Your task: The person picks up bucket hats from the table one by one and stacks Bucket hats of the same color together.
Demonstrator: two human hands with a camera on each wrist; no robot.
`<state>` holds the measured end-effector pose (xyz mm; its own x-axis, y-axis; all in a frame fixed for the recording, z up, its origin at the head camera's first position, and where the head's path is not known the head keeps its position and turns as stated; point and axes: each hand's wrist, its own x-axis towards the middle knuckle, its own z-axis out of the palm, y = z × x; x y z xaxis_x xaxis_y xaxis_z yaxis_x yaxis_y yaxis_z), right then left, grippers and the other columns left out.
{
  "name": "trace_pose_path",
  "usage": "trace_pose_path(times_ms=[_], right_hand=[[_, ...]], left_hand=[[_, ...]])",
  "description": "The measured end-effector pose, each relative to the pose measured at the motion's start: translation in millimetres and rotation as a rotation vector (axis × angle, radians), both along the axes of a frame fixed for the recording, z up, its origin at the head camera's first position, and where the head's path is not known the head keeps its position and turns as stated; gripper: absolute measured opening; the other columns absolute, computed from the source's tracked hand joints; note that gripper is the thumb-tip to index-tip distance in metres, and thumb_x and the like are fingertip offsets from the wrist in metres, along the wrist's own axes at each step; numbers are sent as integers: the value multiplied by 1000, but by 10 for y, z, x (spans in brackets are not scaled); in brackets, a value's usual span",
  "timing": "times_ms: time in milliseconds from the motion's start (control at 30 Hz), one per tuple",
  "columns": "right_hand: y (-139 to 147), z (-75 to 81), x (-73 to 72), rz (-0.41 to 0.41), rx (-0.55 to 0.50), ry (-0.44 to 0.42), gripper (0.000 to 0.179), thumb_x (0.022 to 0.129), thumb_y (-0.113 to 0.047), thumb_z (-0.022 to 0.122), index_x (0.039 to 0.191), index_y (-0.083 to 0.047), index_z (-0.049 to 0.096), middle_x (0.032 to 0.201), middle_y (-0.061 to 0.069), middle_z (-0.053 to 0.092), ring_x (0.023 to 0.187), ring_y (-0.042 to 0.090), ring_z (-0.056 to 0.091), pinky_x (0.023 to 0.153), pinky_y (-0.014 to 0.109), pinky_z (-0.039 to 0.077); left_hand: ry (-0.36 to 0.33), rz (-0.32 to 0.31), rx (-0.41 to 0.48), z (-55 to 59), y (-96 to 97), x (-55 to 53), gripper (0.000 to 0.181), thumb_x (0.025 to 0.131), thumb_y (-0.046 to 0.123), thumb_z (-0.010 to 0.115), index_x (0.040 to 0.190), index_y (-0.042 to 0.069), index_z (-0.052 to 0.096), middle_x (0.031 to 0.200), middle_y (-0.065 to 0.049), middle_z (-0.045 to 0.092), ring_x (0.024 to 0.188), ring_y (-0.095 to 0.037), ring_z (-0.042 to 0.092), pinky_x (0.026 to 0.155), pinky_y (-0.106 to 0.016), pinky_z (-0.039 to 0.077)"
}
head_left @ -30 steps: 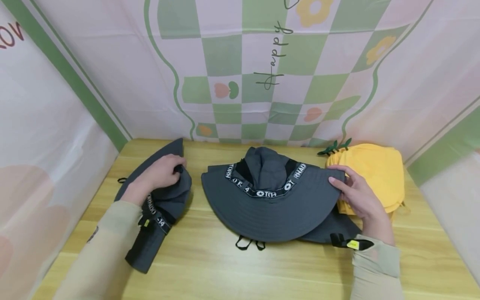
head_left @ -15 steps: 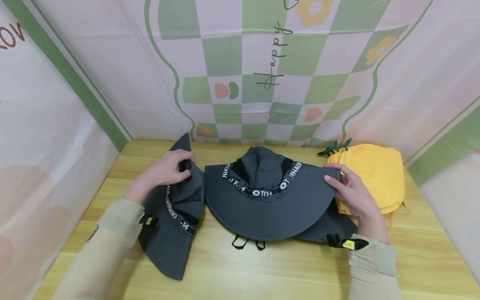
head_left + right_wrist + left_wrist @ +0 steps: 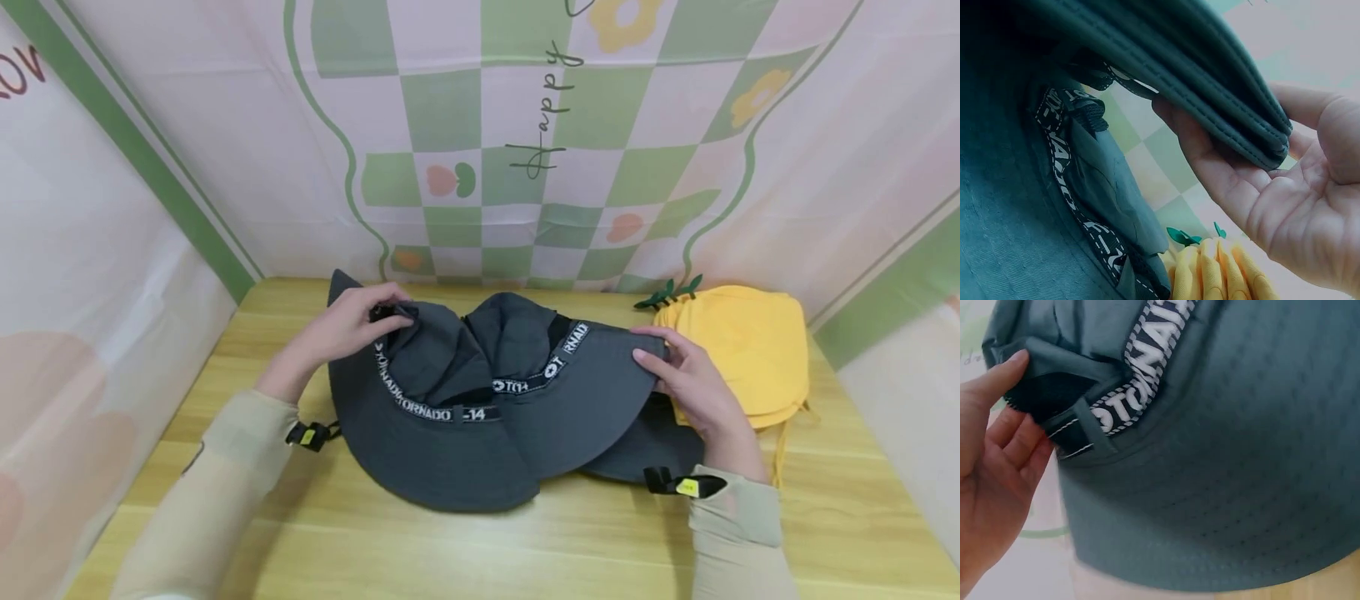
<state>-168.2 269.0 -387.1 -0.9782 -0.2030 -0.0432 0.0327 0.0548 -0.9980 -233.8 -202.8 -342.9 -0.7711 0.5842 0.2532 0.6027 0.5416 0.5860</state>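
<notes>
With my left hand [image 3: 337, 335] I pinch the crown of a dark grey bucket hat [image 3: 442, 471], which has a black band with white lettering. In the left wrist view, thumb and fingers [image 3: 1022, 434] grip the crown fabric beside the band. My right hand [image 3: 693, 382] holds the brim edge of a matching hat [image 3: 588, 412]. Several layered brims [image 3: 1235, 134] lie between its thumb and fingers in the right wrist view. The left hat overlaps the right one's front. Below the held brims, another dark hat [image 3: 648, 446] lies on the table, mostly hidden.
A stack of yellow cloth hats [image 3: 738, 358] with a green leaf sprig [image 3: 670, 293] sits at the table's back right, just beyond my right hand. The wooden table [image 3: 570, 550] meets a patterned cloth backdrop [image 3: 517, 108] behind, with cloth walls on both sides.
My left hand has brought its hat rightward from the left side, turning and spreading its brim until it overlaps the other hat. My right hand, still holding its brim, has shifted slightly left.
</notes>
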Motion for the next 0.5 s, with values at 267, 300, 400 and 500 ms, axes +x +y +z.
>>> trace_pose_path(times_ms=[267, 300, 400, 500], right_hand=[[-5, -6, -3, 45, -7, -15, 39, 102, -16, 57, 139, -3, 52, 109, -7, 70, 90, 7, 73, 73, 24, 60], [-7, -7, -5, 53, -8, -15, 40, 102, -16, 57, 139, -1, 52, 111, -8, 70, 91, 7, 73, 73, 24, 60], [-15, -9, -13, 70, 2, -17, 42, 103, -16, 56, 140, 2, 51, 113, -9, 71, 93, 6, 73, 74, 25, 60], [-22, -8, -18, 79, 16, -23, 42, 103, -16, 56, 140, 2, 52, 113, -10, 71, 93, 6, 73, 75, 25, 61]], left_hand=[[23, 8, 64, -69, 216, -53, 13, 98, 19, 64, 111, 15, 64, 105, -2, 69, 92, -14, 64, 80, -35, 50], [20, 7, 66, -80, 242, -57, 13, 98, 19, 64, 111, 16, 64, 106, -2, 69, 94, -14, 65, 81, -36, 50], [5, 11, 66, -123, 315, -71, 13, 99, 21, 62, 112, 17, 63, 106, -1, 68, 97, -14, 65, 83, -36, 51], [-7, 20, 70, -176, 378, -81, 14, 100, 22, 61, 113, 16, 62, 107, -2, 67, 95, -15, 64, 82, -35, 50]])
